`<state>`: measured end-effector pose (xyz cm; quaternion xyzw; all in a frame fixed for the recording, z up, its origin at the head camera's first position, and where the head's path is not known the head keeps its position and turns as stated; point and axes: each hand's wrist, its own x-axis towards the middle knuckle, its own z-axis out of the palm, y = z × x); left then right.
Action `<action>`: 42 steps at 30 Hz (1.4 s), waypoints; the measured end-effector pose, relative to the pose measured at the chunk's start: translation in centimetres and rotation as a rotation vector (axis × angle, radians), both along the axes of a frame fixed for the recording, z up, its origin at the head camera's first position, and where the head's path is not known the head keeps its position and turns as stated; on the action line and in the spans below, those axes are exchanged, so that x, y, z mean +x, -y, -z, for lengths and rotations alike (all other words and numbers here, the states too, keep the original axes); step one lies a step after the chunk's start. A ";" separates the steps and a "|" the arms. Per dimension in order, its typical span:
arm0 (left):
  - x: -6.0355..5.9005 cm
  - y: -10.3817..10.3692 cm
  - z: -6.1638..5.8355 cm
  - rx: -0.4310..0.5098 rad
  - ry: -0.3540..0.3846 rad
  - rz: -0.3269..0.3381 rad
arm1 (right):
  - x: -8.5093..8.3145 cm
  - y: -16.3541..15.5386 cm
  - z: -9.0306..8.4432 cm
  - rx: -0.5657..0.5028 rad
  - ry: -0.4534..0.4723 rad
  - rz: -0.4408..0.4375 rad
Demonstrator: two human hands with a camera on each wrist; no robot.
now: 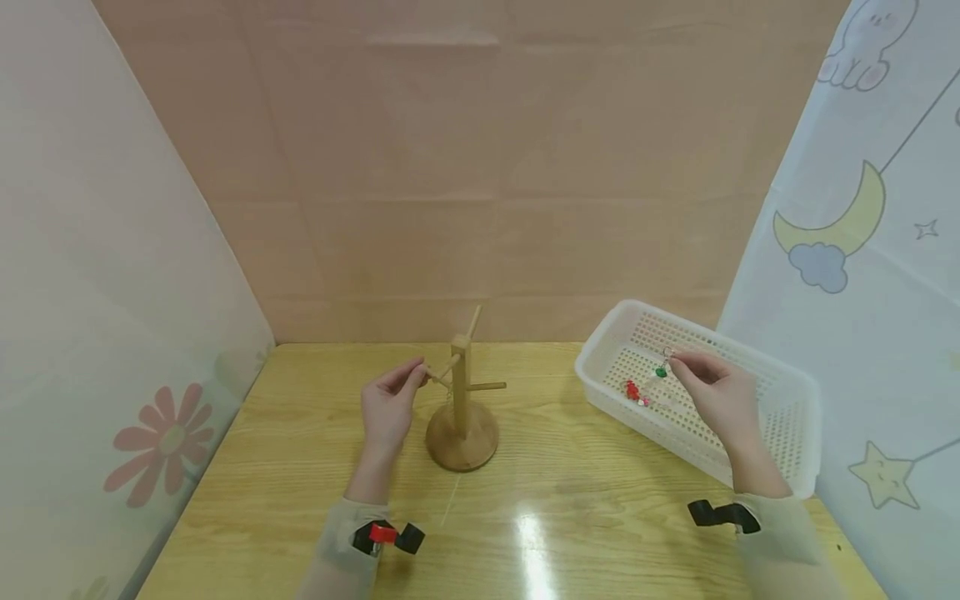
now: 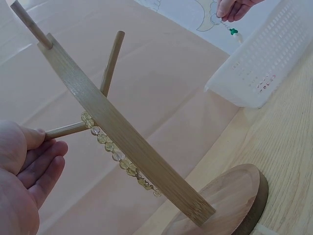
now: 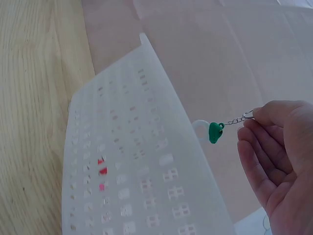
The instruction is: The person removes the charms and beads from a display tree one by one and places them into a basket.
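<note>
The pale yellow wood-grain tabletop [image 1: 600, 500] carries everything. At its far right corner, set at a slant, sits a white perforated plastic basket [image 1: 652, 427]. Just in from the far edge, left of the basket, stands a light wooden peg stand [image 1: 461, 392] with a round base and a square post. My left hand [image 1: 388, 408] is at the stand, thumb and finger pinching the tip of a thin round wooden peg [image 2: 66, 131]. My right hand [image 1: 716, 396] is above the basket, fingertips closed on the metal ring of a keychain with a green piece [image 3: 215, 132], which hangs over the basket near its left end. From the pinched peg, beside the post, hangs a bracelet of clear yellowish beads [image 2: 116, 155]. Small red pieces [image 1: 632, 390] show inside the basket, near its left end.
</note>
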<state>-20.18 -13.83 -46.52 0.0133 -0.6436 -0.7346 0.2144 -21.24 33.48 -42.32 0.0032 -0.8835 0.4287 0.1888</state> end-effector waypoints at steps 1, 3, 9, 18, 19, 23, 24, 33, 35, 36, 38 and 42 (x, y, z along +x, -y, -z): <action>0.0 0.0 0.0 0.002 0.001 -0.001 | 0.1 -0.3 0.1 0.006 0.001 0.006; 0.0 0.0 0.0 0.008 -0.002 0.001 | 0.4 -0.8 0.1 0.018 0.003 0.017; 0.2 0.0 0.0 0.012 0.002 -0.001 | 1.2 -2.2 0.3 0.066 0.013 0.040; 0.1 0.0 0.0 0.017 -0.002 0.007 | 2.1 -3.4 1.1 0.119 0.066 0.052; 0.1 0.0 0.0 0.015 0.001 0.004 | 2.2 -3.5 1.2 0.123 0.070 0.049; 0.1 0.0 0.0 0.012 0.003 -0.005 | 2.4 -3.7 1.4 0.155 0.080 0.037; 0.1 0.0 0.0 0.012 0.003 -0.006 | 2.5 -3.8 1.5 0.167 0.088 0.035; 0.0 0.1 0.2 0.019 -0.007 0.001 | 2.7 -5.1 2.1 0.250 0.175 0.024; 0.0 0.1 0.2 0.011 -0.006 0.001 | 2.8 -5.4 2.1 0.258 0.188 0.010; 0.0 0.1 0.3 0.006 -0.007 0.001 | 2.8 -5.6 2.1 0.260 0.194 0.003; 0.0 0.1 0.2 -0.003 -0.006 0.004 | 2.8 -5.8 2.2 0.272 0.203 -0.003; 0.0 0.1 0.3 -0.014 -0.013 0.010 | 2.8 -6.1 2.4 0.285 0.214 -0.024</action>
